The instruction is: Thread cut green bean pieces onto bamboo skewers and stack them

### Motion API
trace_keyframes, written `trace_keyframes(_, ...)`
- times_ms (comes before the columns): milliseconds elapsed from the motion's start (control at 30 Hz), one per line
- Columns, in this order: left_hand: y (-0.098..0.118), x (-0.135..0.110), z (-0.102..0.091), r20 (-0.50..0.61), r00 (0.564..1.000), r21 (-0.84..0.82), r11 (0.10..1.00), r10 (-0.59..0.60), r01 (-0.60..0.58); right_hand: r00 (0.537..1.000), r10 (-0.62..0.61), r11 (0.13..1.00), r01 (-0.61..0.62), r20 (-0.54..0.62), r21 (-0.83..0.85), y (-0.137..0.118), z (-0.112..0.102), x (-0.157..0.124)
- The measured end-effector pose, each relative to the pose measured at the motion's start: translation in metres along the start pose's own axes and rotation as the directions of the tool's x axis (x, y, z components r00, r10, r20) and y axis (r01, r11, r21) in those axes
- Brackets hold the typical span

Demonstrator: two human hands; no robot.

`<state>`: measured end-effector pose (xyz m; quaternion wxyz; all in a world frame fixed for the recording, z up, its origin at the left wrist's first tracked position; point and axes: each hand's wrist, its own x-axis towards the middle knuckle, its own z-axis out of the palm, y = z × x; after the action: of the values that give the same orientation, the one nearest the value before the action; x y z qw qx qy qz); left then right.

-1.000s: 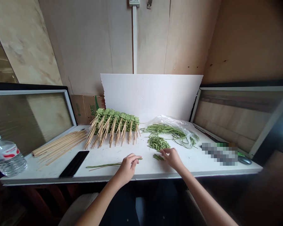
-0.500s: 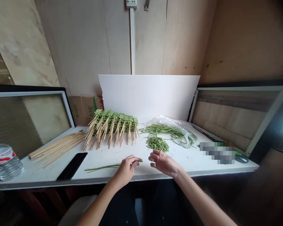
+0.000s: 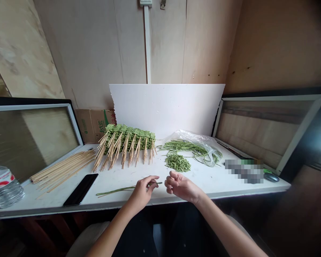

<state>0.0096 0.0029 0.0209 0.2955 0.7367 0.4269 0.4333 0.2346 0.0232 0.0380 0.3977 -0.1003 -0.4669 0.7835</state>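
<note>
My left hand (image 3: 143,190) is closed on a long green bean (image 3: 115,190) near the table's front edge. The bean's long part trails out to the left, with a thin stick beside it, and its short tip shows past my thumb. Just right of that tip is my right hand (image 3: 179,185), palm turned up and fingers curled; whatever lies inside them is hidden. Behind my right hand is a pile of short cut bean pieces (image 3: 177,162). Farther back, more long beans (image 3: 179,145) lie partly in a clear plastic bag (image 3: 200,141).
Skewered bean pieces (image 3: 131,134) are stacked at the back, sticks pointing forward. Loose bamboo skewers (image 3: 65,166) and a black phone (image 3: 81,189) lie left, near a water bottle (image 3: 5,185). A white foam board (image 3: 166,107) stands behind; a computer mouse (image 3: 271,177) sits far right.
My right hand has shifted slightly left, nearer the bean's tip, and its fingers have curled in more. The left index finger has lifted a little off the bean. The view has shifted slightly.
</note>
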Motion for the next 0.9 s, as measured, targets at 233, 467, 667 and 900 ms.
trace_keyframes(233,-0.001,0.002,0.003,-0.043,0.998,0.005,0.999,0.038,-0.038,0.947,-0.292,0.567,0.058,-0.134,-0.822,0.006,0.001,0.003)
trace_keyframes(467,-0.001,0.003,0.000,-0.061,0.996,0.064,0.996,0.070,-0.066,0.884,-0.465,0.243,0.074,-0.049,-0.967,0.014,0.005,0.003)
trace_keyframes(667,0.000,0.004,-0.002,-0.075,0.982,0.115,0.980,0.173,-0.164,0.888,-0.459,0.207,0.103,-0.004,-0.973,0.011,0.011,0.003)
trace_keyframes(900,0.004,0.000,0.001,0.006,0.970,0.177,0.954,0.245,-0.242,0.881,-0.474,0.255,0.128,-0.008,-0.958,0.022,0.014,0.002)
